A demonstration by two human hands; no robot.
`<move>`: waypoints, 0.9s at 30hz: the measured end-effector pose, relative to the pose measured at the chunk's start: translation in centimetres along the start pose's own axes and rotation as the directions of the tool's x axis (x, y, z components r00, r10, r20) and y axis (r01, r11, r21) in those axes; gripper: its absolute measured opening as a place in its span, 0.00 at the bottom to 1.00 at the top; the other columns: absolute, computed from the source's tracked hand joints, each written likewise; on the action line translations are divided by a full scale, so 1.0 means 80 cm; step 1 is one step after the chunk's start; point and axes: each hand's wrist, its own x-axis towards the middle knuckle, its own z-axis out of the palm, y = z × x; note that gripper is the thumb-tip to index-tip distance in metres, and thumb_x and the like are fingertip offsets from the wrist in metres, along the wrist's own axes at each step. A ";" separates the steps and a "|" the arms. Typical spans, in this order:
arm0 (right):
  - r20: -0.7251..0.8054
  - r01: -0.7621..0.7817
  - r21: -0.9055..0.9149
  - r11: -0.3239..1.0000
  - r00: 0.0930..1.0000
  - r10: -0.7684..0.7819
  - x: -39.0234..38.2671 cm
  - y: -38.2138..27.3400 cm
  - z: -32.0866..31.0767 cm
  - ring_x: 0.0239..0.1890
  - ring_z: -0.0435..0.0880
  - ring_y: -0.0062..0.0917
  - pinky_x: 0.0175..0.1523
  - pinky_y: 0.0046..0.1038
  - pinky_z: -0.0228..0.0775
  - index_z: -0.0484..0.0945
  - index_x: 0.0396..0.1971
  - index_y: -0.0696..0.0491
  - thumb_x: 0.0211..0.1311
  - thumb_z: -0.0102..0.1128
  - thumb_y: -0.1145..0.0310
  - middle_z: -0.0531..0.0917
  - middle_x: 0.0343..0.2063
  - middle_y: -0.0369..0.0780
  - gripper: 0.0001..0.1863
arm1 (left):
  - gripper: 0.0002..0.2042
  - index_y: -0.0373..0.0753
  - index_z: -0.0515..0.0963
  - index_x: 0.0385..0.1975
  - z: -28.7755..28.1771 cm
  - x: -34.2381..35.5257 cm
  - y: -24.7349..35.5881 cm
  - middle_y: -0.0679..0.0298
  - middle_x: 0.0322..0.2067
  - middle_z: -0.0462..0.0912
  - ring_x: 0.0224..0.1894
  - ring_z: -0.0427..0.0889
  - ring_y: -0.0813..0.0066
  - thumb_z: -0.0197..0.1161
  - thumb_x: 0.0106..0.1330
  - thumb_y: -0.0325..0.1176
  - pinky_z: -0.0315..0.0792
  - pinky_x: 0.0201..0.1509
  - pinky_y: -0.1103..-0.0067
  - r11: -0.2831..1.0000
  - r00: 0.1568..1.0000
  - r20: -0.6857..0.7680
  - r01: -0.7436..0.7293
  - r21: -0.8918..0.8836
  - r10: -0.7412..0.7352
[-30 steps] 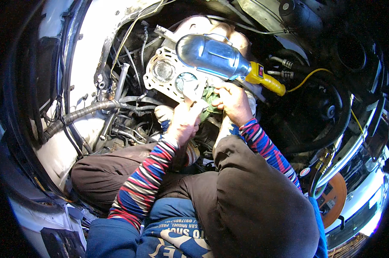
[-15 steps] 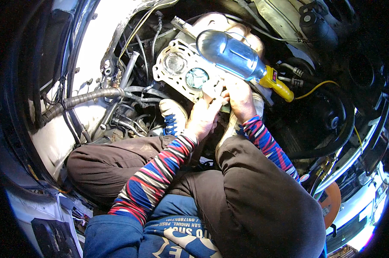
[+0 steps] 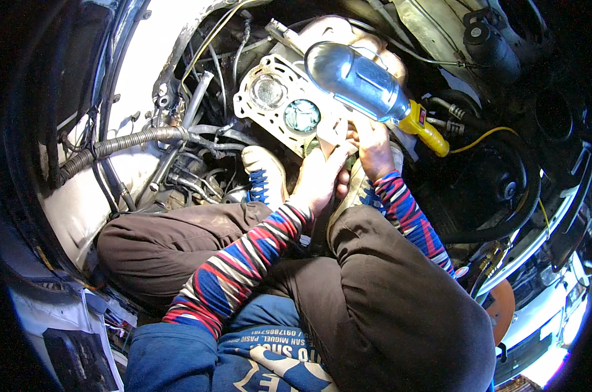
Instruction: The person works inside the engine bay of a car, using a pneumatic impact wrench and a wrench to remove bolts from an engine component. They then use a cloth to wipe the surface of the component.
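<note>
Both hands are close together over the near edge of an engine block [image 3: 274,126], which has its flat top and round cylinder bores exposed. In my left hand [image 3: 317,181], the thumb and fingers are closed on the lower end of a small pale flat piece [image 3: 332,132], like folded paper or sheet; its exact kind cannot be told. My right hand [image 3: 374,153] has its fingers bent in against the piece's right side, pinching it. One bore holds a greenish wad [image 3: 302,116]; in the other a grey piston top [image 3: 268,92] shows.
A work lamp [image 3: 355,78] with a shiny hood and yellow handle [image 3: 430,134] lies across the block's right part. Hoses and pipes [image 3: 122,151] crowd the left. My shoes [image 3: 264,171] rest inside the engine bay, below the block. A yellow cord [image 3: 482,137] runs right.
My left hand has shifted slightly right and down, and my right hand slightly right. More of the pale piece shows between them. The lamp stays on the block.
</note>
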 end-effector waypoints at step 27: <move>0.076 0.366 -0.509 0.779 0.920 -0.383 0.029 -0.056 -0.004 0.34 0.83 0.40 0.38 0.40 0.77 0.82 0.34 0.53 0.56 0.56 0.70 0.83 0.32 0.45 0.09 | 0.18 0.30 0.76 0.47 -0.019 0.038 -0.036 0.41 0.43 0.80 0.49 0.79 0.45 0.55 0.73 0.41 0.72 0.52 0.63 0.684 0.833 -0.108 -0.363 0.633 0.542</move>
